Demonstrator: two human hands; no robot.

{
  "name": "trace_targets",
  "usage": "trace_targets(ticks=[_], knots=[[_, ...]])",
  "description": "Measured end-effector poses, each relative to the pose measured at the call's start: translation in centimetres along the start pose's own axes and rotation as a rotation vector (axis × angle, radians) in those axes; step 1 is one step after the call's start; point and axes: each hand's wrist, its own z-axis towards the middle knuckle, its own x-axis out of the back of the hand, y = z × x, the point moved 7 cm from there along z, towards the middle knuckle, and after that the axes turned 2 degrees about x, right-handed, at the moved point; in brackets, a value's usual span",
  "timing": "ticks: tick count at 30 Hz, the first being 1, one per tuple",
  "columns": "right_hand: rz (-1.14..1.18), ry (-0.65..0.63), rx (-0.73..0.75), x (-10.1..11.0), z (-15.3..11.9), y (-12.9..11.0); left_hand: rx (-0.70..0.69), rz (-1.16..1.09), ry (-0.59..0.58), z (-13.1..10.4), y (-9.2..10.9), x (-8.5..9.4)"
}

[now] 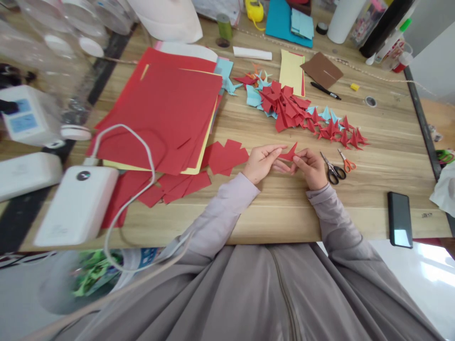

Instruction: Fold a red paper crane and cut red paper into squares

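Observation:
Between my two hands is a small folded red paper piece (pixel 289 154) with a pointed tip sticking up, like a paper crane in the making. My left hand (pixel 263 161) pinches its left side between thumb and fingers. On the other side, my right hand (pixel 310 166) grips its lower right edge with thumb and forefinger. Beyond the hands lies a heap of folded red paper pieces (pixel 284 106), with a row of red and light-blue paper cranes (pixel 332 128) trailing right. Loose red paper squares (pixel 227 157) lie just left of my left hand.
A stack of large red sheets (pixel 167 113) covers the left of the wooden table. Black-handled scissors (pixel 334 171) and orange scissors (pixel 347 162) lie right of my right hand. A phone (pixel 400 219) overhangs the front edge. A white power bank (pixel 78 206) with a cable sits at left.

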Motion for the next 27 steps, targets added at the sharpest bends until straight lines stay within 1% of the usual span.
trace_targets(ticks=[2, 8, 11, 17, 23, 27], knots=[[-0.006, 0.014, -0.003, 0.2, 0.0, 0.0, -0.008, -0.021, 0.011, 0.1, 0.0, 0.2], [0.018, 0.044, -0.002, 0.6, 0.1, 0.1, -0.087, -0.099, 0.104, 0.6, 0.4, 1.2], [0.025, 0.054, 0.0, 0.7, 0.1, 0.1, -0.114, -0.075, 0.128, 0.5, 0.6, 1.3], [0.007, 0.062, -0.004, 0.8, 0.1, 0.1, -0.221, 0.014, 0.211, 0.0, 1.4, 1.6], [0.018, 0.071, 0.032, 1.0, 0.2, -0.1, -0.187, -0.044, 0.146, 0.1, 1.3, 1.3], [0.002, 0.101, 0.078, 1.5, 0.3, -0.3, -0.176, -0.069, 0.153, 0.3, 1.0, 1.6]])
